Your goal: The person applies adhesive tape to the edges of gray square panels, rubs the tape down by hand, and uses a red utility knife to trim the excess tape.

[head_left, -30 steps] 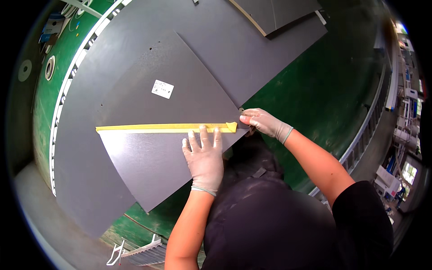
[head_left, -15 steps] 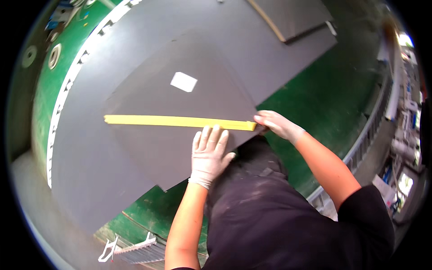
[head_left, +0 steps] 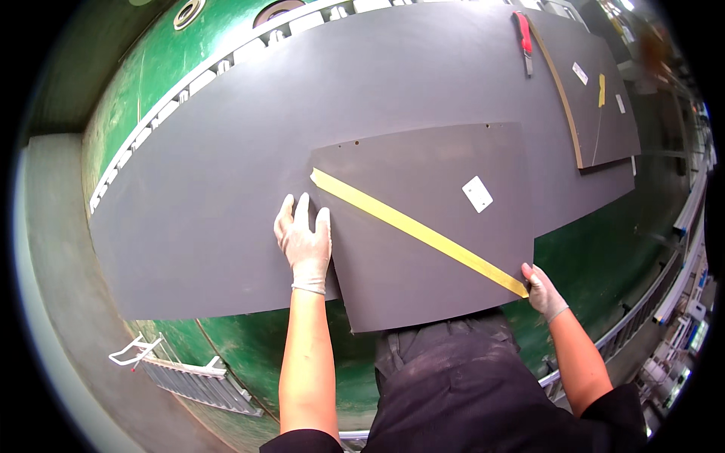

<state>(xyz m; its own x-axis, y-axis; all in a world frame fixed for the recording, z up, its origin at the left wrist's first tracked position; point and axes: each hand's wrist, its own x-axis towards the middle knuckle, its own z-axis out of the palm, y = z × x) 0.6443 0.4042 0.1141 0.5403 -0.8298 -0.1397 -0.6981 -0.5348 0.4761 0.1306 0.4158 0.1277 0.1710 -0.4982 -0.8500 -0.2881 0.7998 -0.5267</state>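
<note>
A smaller dark grey panel (head_left: pixel 408 279) lies on a larger grey sheet (head_left: pixel 204 174), its near edge reaching past the sheet to my body. A strip of yellow tape (head_left: pixel 423 234) crosses it diagonally, and a white label (head_left: pixel 477 194) is stuck on its right half. My left hand (head_left: pixel 303 241), gloved, is beside the panel's left edge with fingers stretched and apart over the sheet; it appears to touch that edge. At the near right corner, where the tape ends, my gloved right hand (head_left: pixel 542 292) grips the panel, thumb on top and the other fingers mostly hidden.
Toward the far right, a red-handled tool (head_left: pixel 522 34) with a grey end rests on the sheet, beside another grey panel (head_left: pixel 596 98) bearing labels and yellow tape. A white slotted rail (head_left: pixel 200 81) runs along the far side. A metal ladder-like frame (head_left: pixel 200 385) stands lower left.
My left hand has left the panel's top by the tape and is now at its left edge. My right hand keeps the taped corner. The view has turned, bringing the red-handled tool into sight.
</note>
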